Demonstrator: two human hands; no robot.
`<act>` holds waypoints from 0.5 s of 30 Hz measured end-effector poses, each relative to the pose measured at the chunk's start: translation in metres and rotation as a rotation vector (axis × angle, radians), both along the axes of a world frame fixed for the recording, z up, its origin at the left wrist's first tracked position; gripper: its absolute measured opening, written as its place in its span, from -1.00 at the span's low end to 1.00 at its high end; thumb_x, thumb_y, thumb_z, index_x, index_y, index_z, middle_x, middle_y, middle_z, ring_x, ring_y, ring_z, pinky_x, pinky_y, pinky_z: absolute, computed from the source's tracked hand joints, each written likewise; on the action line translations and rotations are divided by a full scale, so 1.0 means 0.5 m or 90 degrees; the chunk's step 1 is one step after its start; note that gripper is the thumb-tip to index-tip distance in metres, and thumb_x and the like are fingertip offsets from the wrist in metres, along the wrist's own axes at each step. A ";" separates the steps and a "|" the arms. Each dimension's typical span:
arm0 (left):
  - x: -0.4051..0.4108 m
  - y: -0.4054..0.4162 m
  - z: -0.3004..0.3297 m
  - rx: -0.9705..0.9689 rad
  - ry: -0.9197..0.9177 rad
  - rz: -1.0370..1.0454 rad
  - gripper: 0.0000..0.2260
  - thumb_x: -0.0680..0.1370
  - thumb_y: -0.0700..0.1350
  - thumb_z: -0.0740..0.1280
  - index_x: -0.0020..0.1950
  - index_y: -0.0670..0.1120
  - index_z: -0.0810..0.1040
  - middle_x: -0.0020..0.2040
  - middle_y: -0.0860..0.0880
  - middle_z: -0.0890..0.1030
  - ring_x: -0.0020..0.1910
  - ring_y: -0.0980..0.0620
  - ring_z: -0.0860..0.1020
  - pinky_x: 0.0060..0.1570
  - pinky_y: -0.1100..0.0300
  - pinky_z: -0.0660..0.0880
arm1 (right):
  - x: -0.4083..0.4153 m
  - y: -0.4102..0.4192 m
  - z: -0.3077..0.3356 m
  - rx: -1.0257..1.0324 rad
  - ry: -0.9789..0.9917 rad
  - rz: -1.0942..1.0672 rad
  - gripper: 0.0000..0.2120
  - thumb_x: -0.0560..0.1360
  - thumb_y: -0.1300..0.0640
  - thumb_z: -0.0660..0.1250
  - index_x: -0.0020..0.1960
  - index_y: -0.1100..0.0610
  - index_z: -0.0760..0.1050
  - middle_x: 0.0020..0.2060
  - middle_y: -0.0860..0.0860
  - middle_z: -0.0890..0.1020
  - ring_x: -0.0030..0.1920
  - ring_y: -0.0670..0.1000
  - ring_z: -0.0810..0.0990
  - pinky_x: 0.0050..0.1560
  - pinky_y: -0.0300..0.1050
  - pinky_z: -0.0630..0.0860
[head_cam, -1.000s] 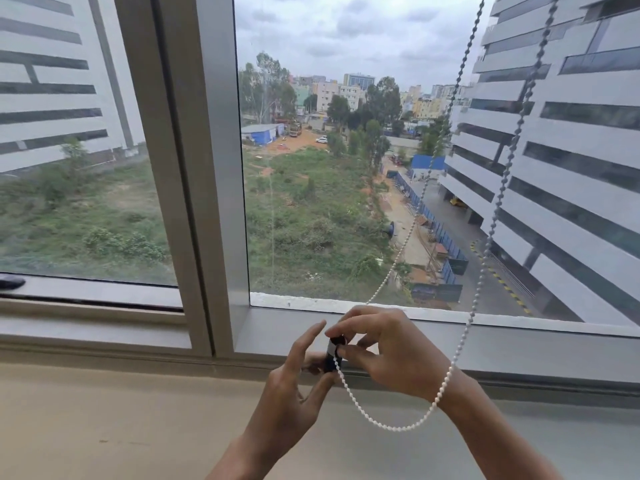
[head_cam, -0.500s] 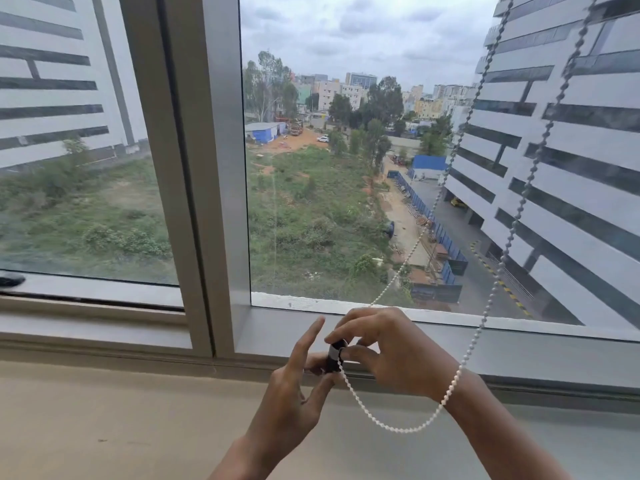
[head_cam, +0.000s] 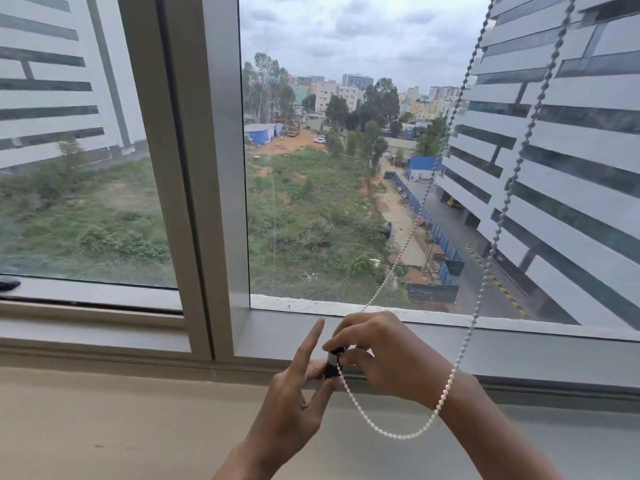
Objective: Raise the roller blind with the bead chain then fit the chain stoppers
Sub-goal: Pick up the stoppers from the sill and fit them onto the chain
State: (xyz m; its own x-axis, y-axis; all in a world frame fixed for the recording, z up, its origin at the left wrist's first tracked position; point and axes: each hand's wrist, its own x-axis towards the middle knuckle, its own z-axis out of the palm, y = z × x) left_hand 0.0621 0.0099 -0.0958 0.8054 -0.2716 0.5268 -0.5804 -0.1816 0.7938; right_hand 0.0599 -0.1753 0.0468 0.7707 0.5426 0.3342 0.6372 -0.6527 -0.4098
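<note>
Stopper (head_cam: 333,362) between both hands, unchanged.

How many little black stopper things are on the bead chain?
1: a black stopper pinched between the left hand and right hand, low on the bead chain. Others may be hidden by the hands.

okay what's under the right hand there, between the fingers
A small black chain stopper, pinched between the right hand and left hand. The white bead chain emerges from it and loops under the right wrist. Fingers cover the stopper's top, so whether it is clipped on is unclear.
</note>
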 end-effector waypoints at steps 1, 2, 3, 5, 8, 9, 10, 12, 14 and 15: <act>0.000 0.000 -0.001 0.000 -0.001 -0.005 -0.19 0.62 -0.09 0.47 0.75 0.13 0.10 0.22 0.40 0.71 0.20 0.27 0.71 0.17 0.44 0.56 | -0.001 0.001 -0.001 0.001 0.002 -0.001 -0.74 0.47 0.44 0.49 0.08 0.20 0.79 -0.06 0.09 0.79 -0.12 0.06 0.75 -0.05 -0.25 0.61; 0.001 0.001 -0.003 0.000 -0.003 -0.009 -0.18 0.62 -0.12 0.49 0.75 0.10 0.10 0.21 0.37 0.72 0.20 0.26 0.72 0.22 0.44 0.54 | -0.003 0.002 -0.002 0.001 0.006 -0.001 -0.74 0.48 0.43 0.50 0.09 0.20 0.78 -0.05 0.09 0.79 -0.11 0.06 0.75 -0.03 -0.21 0.62; 0.002 0.002 -0.006 -0.002 -0.004 -0.011 -0.17 0.61 -0.15 0.50 0.75 0.09 0.10 0.20 0.36 0.73 0.19 0.25 0.72 0.25 0.43 0.53 | -0.004 0.003 -0.002 0.002 0.007 0.000 -0.75 0.49 0.42 0.50 0.10 0.20 0.78 -0.04 0.09 0.79 -0.10 0.06 0.75 -0.01 -0.17 0.63; 0.005 0.004 -0.009 -0.010 0.001 -0.015 -0.16 0.61 -0.17 0.51 0.76 0.09 0.09 0.20 0.34 0.74 0.19 0.24 0.73 0.27 0.39 0.54 | -0.006 0.004 -0.003 0.003 0.007 -0.001 -0.76 0.51 0.40 0.50 0.12 0.20 0.78 -0.03 0.09 0.78 -0.09 0.06 0.74 0.01 -0.17 0.62; 0.004 0.008 -0.010 -0.013 -0.010 -0.017 -0.16 0.62 -0.12 0.50 0.76 0.09 0.07 0.18 0.33 0.75 0.18 0.24 0.73 0.20 0.39 0.58 | -0.011 0.008 -0.007 0.005 0.006 -0.017 -0.74 0.51 0.41 0.49 0.12 0.17 0.77 -0.03 0.06 0.76 -0.08 0.03 0.72 -0.01 -0.27 0.60; 0.003 0.007 -0.009 -0.015 -0.012 -0.018 -0.17 0.62 -0.10 0.49 0.76 0.09 0.07 0.16 0.34 0.75 0.17 0.24 0.73 0.16 0.41 0.59 | -0.013 0.009 -0.008 0.006 0.005 -0.021 -0.73 0.50 0.41 0.48 0.12 0.17 0.77 -0.04 0.05 0.76 -0.09 0.02 0.72 -0.03 -0.31 0.58; 0.002 0.007 -0.008 -0.019 -0.015 -0.018 -0.17 0.62 -0.08 0.48 0.76 0.08 0.07 0.16 0.35 0.74 0.16 0.26 0.73 0.15 0.43 0.58 | -0.015 0.011 -0.009 0.006 0.004 -0.022 -0.72 0.50 0.41 0.47 0.12 0.16 0.77 -0.04 0.04 0.76 -0.09 0.01 0.72 -0.05 -0.34 0.57; 0.002 0.008 -0.007 -0.023 -0.021 -0.018 -0.17 0.61 -0.08 0.48 0.76 0.08 0.07 0.17 0.37 0.73 0.17 0.26 0.73 0.15 0.44 0.57 | -0.018 0.012 -0.009 0.009 0.006 -0.022 -0.72 0.51 0.41 0.47 0.13 0.15 0.77 -0.03 0.02 0.76 -0.09 0.00 0.72 -0.06 -0.28 0.60; 0.002 0.010 -0.008 -0.021 -0.024 -0.016 -0.15 0.61 -0.12 0.50 0.76 0.08 0.07 0.20 0.38 0.72 0.20 0.26 0.72 0.11 0.46 0.58 | -0.019 0.010 -0.007 0.016 0.010 -0.024 -0.73 0.52 0.40 0.47 0.13 0.14 0.77 -0.03 0.01 0.76 -0.10 0.00 0.72 -0.06 -0.20 0.63; 0.002 0.012 -0.009 -0.018 -0.026 -0.015 -0.14 0.60 -0.14 0.51 0.76 0.07 0.08 0.21 0.40 0.71 0.21 0.28 0.71 0.10 0.48 0.57 | -0.019 0.010 -0.007 0.018 0.009 -0.025 -0.73 0.52 0.40 0.48 0.13 0.14 0.77 -0.03 0.01 0.76 -0.10 -0.01 0.72 -0.06 -0.19 0.63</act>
State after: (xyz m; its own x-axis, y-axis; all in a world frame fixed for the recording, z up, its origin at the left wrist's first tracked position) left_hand 0.0629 0.0157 -0.1004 0.7768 -0.2753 0.5665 -0.6161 -0.1454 0.7741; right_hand 0.0504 -0.1705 0.0433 0.7962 0.5019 0.3379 0.6050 -0.6655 -0.4371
